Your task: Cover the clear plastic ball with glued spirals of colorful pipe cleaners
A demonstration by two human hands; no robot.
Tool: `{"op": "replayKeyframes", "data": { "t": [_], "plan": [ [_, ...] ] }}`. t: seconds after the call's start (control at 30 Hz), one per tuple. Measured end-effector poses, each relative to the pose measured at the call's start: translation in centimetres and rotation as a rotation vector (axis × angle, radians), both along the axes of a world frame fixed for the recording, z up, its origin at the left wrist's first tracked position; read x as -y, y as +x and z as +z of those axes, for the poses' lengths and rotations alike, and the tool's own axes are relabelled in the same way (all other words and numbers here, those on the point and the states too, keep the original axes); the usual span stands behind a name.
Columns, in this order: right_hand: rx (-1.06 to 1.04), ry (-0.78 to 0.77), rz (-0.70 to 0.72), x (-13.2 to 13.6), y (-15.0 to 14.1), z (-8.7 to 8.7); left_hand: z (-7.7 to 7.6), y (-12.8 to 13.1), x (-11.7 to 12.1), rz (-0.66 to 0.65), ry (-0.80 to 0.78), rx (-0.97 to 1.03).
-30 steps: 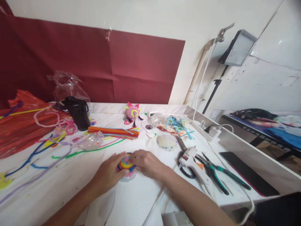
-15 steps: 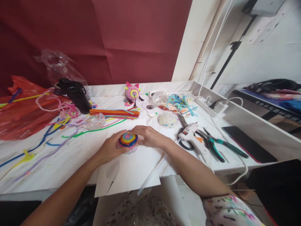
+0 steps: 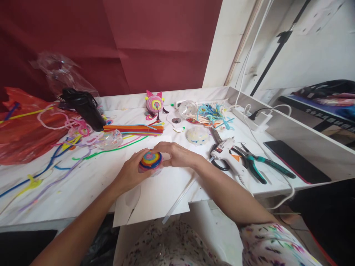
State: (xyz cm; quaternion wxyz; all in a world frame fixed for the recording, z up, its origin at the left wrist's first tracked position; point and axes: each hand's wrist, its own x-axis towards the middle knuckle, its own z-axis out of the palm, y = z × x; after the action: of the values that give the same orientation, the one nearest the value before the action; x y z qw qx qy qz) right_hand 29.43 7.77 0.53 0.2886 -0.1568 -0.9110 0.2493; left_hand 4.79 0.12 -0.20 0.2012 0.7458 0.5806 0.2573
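The striped dome [image 3: 151,160] is over white paper [image 3: 158,195], held between left hand [image 3: 131,170] and right hand [image 3: 175,155], each grip curved round one side. The paper overhangs the surface's [image 3: 90,181] front edge. Open room stretches leftward to a purple stem [image 3: 44,192]; rightward, the glue gun [image 3: 232,162] and pliers [image 3: 271,166] narrow it. A raised rim [image 3: 124,100] bounds the back.

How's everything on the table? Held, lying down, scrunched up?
Rainbow-coiled piece: held between left hand and right hand
Glue gun: lying on its side
Teal-handled pliers: lying, handles spread
Pipe cleaner bundle: lying flat
Red plastic bag: crumpled
Pink ornament: ears up
White sheet: overhanging the table
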Motion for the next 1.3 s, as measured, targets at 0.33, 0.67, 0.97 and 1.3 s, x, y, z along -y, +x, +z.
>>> {"op": "replayKeyframes", "data": {
  "t": [0.33, 0.67, 0.97, 1.3],
  "plan": [
    [0.000, 0.037, -0.037, 0.1, -0.6, -1.1, 0.2, 0.4, 0.0, 0.056, -0.068, 0.189],
    [-0.295, -0.279, -0.288, -1.0, 1.3, -0.7, 0.3, -5.7, 0.7, 0.381, 0.127, 0.412],
    [-0.287, -0.158, -0.402, -0.5, 1.0, -0.8, -1.2, -5.7, 2.1, 0.303, 0.180, 0.321],
    [-0.224, -0.129, -0.493, -0.8, 1.0, -1.5, -0.3, -0.6, 0.2, -0.109, 0.129, 0.106]
  ]
}}
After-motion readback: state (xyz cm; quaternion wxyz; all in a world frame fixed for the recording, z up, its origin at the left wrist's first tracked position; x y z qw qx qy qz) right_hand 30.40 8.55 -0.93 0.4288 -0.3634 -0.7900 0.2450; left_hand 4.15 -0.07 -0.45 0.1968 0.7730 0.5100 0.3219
